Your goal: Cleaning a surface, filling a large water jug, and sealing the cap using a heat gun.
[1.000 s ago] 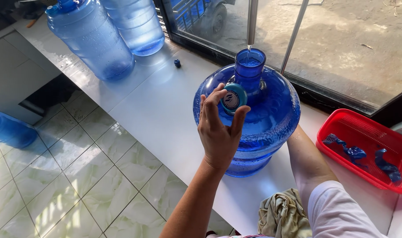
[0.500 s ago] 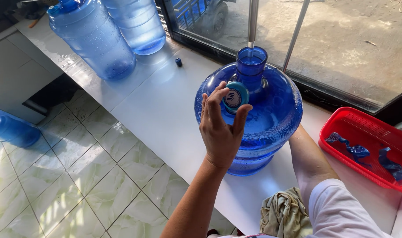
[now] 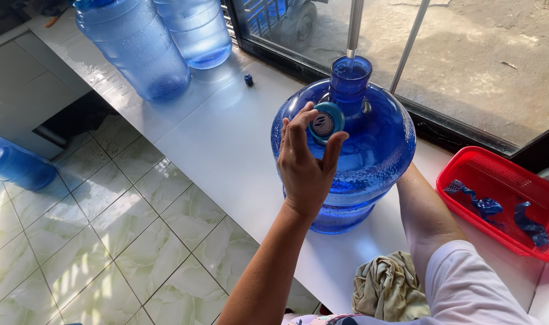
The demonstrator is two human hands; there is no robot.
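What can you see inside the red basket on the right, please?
The red basket holds two crumpled dark blue pieces, apparently plastic scraps, lying apart on its mesh floor. Its far right end runs out of frame, so anything there is unseen.

left hand raised, fingers pinched | right forearm extended, hand hidden

1. The right hand is hidden behind the big blue water jug; only the forearm shows, so its grip cannot be told.
2. The left hand covers part of the round blue cap.
3. The metal pipe above the jug's neck is cut off by the top edge.
4. The two jugs at the back lose their tops to the same edge.
5. The red basket runs past the right edge.
6. The small dark thing on the counter is too small to tell.
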